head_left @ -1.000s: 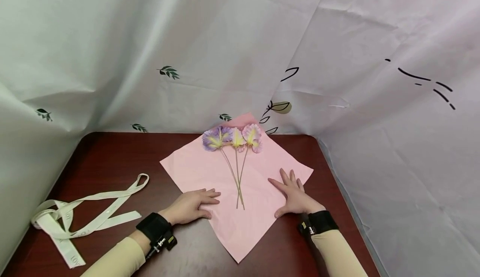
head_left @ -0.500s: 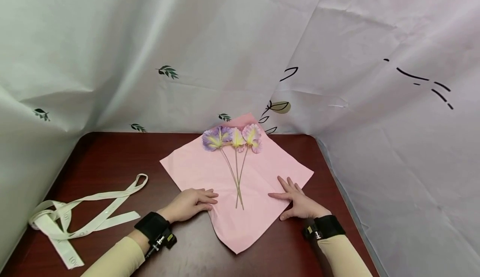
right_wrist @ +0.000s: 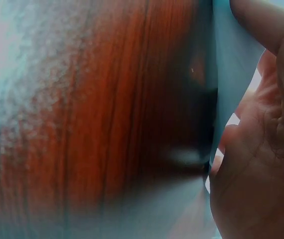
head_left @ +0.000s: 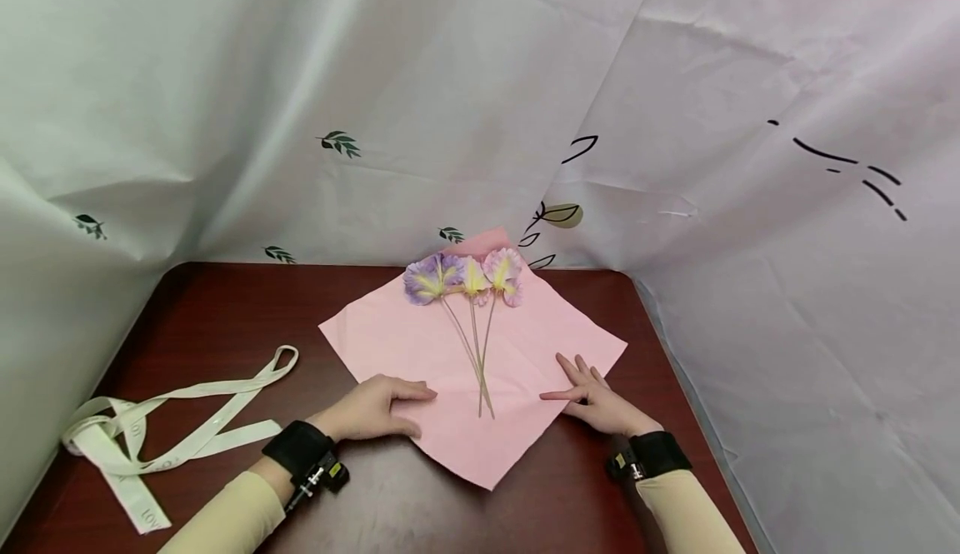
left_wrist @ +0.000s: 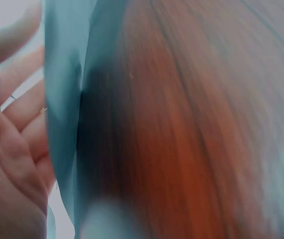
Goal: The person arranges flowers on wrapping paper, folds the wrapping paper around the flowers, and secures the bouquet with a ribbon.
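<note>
A square sheet of pink wrapping paper [head_left: 435, 329] lies cornerwise on the table. Three artificial flowers rest on it: a purple one [head_left: 433, 277], a yellow-pink one [head_left: 476, 277] and a pink one [head_left: 504, 271], their thin stems [head_left: 480, 371] crossing low down. My left hand [head_left: 363, 408] holds the paper's lower left edge, thumb and forefinger showing on top. At the lower right edge, my right hand [head_left: 607, 408] pinches the paper, fingers above and thumb tip hidden beneath. Both wrist views show the paper edge [left_wrist: 65, 99] raised off the table beside the fingers.
A white printed ribbon [head_left: 183, 446] lies loosely looped on the left of the dark red wooden table [head_left: 240, 312]. Pale patterned cloth [head_left: 420, 104] hangs behind the table and on both sides. Each wrist wears a black strap [head_left: 300, 450] with a small camera.
The paper's near corner has moved away from the table's front edge and slightly right, its lower edge curving up. My right hand has shifted down along the edge, its thumb slipping under the paper.
</note>
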{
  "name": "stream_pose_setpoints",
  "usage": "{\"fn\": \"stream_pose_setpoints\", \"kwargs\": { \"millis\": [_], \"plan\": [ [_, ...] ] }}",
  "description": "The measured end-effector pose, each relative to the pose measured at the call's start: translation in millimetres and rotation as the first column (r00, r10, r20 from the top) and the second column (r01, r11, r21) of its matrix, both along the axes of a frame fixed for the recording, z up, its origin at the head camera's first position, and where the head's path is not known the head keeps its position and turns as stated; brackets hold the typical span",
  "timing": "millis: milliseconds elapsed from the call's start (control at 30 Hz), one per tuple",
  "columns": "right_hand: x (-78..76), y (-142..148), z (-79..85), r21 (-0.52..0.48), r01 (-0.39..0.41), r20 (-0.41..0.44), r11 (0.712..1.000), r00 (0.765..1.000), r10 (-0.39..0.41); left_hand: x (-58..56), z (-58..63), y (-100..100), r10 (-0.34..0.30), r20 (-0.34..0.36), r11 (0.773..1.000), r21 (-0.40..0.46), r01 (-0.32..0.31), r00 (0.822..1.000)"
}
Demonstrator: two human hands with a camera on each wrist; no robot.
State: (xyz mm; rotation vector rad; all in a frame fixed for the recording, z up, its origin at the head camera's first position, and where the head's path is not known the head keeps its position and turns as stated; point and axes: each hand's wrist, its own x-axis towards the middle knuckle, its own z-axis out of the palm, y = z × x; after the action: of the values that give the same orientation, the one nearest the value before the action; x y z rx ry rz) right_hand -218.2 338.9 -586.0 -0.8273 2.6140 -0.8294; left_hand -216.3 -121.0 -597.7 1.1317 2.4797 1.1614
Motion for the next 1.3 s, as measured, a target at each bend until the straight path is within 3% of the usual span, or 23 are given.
{"fn": "stream_pose_setpoints", "kwargs": {
  "millis": [133,200,333,433,600,1000,1300],
  "plan": [
    [-0.5,0,-0.1,-0.012,0.002,0.005,1.000,1.000,-0.002,3.5,0.3,-6,-0.049,-0.061,0.996,-0.073,0.044,0.997],
    [-0.7,0,0.2,-0.010,0.006,0.012,1.000,1.000,-0.006,3.6,-0.3,-8,-0.045,-0.114,0.996,-0.087,0.035,0.992],
    [-0.9,-1,0.6,0.002,0.015,0.034,1.000,0.999,-0.015,2.4,-1.0,-11,0.041,-0.193,0.996,-0.067,-0.055,0.980],
    [-1.0,0,0.6,0.009,0.014,0.043,1.000,0.999,-0.015,0.4,-1.0,-13,0.096,-0.208,0.994,-0.035,-0.105,0.974],
    [-1.0,1,0.3,-0.017,0.011,0.026,1.000,1.000,-0.011,-2.1,-2.2,-14,0.119,-0.223,0.992,-0.023,-0.127,0.968],
    [4.1,4,2.4,-0.047,0.033,0.051,0.998,0.998,-0.031,-0.1,2.6,-13,0.120,-0.225,0.992,-0.019,-0.128,0.967],
    [9.6,7,9.3,-0.060,0.106,0.076,0.993,0.992,-0.102,-2.6,5.4,-13,0.107,-0.082,0.994,0.009,-0.107,0.991]
  ]
}}
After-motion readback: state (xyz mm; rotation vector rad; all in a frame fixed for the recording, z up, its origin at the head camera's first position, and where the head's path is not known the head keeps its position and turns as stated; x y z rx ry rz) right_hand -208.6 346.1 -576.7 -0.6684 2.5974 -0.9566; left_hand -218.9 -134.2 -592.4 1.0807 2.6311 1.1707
